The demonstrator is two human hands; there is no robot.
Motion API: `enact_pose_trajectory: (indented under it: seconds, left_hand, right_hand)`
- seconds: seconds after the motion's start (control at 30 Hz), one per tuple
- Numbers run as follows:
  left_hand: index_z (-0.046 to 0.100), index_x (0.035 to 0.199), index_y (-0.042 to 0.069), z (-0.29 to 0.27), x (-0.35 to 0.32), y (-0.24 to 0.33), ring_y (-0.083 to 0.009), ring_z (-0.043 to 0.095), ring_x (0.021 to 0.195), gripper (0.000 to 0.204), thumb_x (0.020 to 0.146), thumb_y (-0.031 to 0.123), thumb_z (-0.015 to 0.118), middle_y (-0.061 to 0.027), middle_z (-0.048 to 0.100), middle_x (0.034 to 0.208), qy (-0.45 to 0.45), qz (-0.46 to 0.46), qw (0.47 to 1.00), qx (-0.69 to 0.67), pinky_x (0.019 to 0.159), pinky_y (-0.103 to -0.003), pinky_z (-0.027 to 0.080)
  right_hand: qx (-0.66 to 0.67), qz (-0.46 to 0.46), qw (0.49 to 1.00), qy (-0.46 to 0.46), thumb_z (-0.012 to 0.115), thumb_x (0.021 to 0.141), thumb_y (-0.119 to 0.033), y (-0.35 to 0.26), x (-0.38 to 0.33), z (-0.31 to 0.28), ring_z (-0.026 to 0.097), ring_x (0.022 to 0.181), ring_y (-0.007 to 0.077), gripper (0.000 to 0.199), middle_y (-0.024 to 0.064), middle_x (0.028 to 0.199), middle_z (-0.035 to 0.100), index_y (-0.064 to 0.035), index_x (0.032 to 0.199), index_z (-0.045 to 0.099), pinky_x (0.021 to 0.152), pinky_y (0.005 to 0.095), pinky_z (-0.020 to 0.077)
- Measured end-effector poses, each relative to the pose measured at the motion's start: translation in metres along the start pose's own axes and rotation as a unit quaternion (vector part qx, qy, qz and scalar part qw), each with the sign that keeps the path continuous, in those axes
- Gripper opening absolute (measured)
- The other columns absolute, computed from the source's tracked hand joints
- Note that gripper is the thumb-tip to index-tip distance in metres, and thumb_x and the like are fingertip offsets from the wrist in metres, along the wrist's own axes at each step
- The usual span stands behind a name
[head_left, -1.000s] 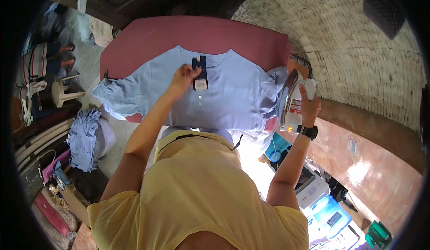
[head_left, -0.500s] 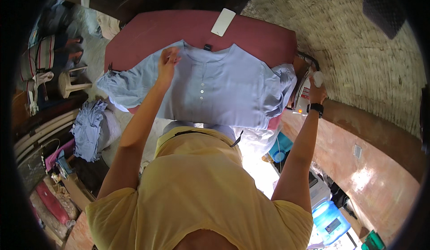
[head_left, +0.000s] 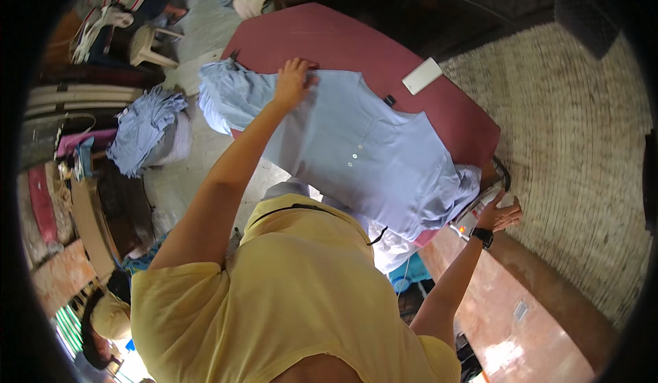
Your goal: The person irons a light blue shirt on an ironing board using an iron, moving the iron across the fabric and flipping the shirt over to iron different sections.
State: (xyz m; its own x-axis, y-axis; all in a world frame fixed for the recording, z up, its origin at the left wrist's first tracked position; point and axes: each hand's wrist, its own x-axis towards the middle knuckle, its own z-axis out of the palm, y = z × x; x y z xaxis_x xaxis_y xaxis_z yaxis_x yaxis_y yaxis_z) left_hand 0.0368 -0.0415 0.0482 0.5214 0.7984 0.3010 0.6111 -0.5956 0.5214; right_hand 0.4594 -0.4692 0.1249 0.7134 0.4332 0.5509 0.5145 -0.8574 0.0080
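Note:
A light blue button-front shirt [head_left: 384, 157] lies spread on a dark red padded ironing board [head_left: 322, 37], its neckline towards the far edge and its dark label showing. My left hand [head_left: 293, 85] rests on the shirt's left shoulder near the far edge, fingers extended and holding nothing. Beyond the board's right end, my right hand [head_left: 497, 215] is closed around the pale handle of an iron [head_left: 471, 217]. A small orange-red light glows on the iron, and my wrist and fingers hide part of it. A dark watch [head_left: 482, 237] is on my right wrist.
A white rectangular object [head_left: 422, 76] lies at the board's far edge. Left of me, blue garments [head_left: 145, 128] are heaped near a pale stool [head_left: 152, 45]. A ledge [head_left: 548, 283] runs along the right, beside a rough woven-looking surface [head_left: 576, 143]. Another person [head_left: 110, 314] shows at lower left.
The view has turned, so the board and shirt now slant down to the right. My left hand has come down onto the shirt's shoulder. My right hand stays at the iron, its fingers turned outward.

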Motion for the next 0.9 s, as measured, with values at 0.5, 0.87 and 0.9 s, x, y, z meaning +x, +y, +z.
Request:
enact_pose_trajectory:
  seconds: [0.5, 0.87, 0.9]
  left_hand:
    - [0.052, 0.107, 0.009, -0.135, -0.036, -0.008, -0.0325, 0.062, 0.071, 0.021, 0.087, 0.007, 0.059, -0.0106, 0.061, 0.082, 0.055, 0.035, 0.996, -0.060, 0.060, -0.041, 0.049]
    - [0.054, 0.113, 0.010, -0.246, 0.052, -0.147, -0.0385, 0.065, 0.081, 0.021, 0.092, 0.015, 0.060, -0.0161, 0.067, 0.091, 0.263, 0.016, 0.952, 0.156, 0.069, -0.044, 0.050]
    - [0.053, 0.114, 0.010, -0.233, 0.077, -0.142, -0.0405, 0.064, 0.077, 0.025, 0.093, 0.021, 0.061, -0.0165, 0.067, 0.086, 0.260, -0.029, 0.951, 0.163, 0.066, -0.047, 0.049]
  right_hand:
    - [0.240, 0.177, 0.954, 0.037, 0.057, 0.097, -0.034, -0.027, -0.006, 0.015, 0.063, 0.103, 0.0401, 0.049, 0.0282, 0.118, 0.061, 0.0083, 0.122, 0.052, 0.088, 0.0462, 0.0523]
    - [0.257, 0.215, 0.939, -0.080, 0.054, 0.094, -0.052, -0.190, 0.107, 0.067, 0.051, 0.124, 0.0416, 0.079, 0.0318, 0.137, 0.049, 0.0073, 0.143, 0.035, 0.104, 0.0456, 0.0411]
    - [0.284, 0.223, 0.925, -0.120, 0.053, 0.095, -0.052, -0.176, 0.113, 0.098, 0.047, 0.128, 0.0419, 0.080, 0.0313, 0.139, 0.047, 0.0084, 0.143, 0.034, 0.105, 0.0439, 0.0403]
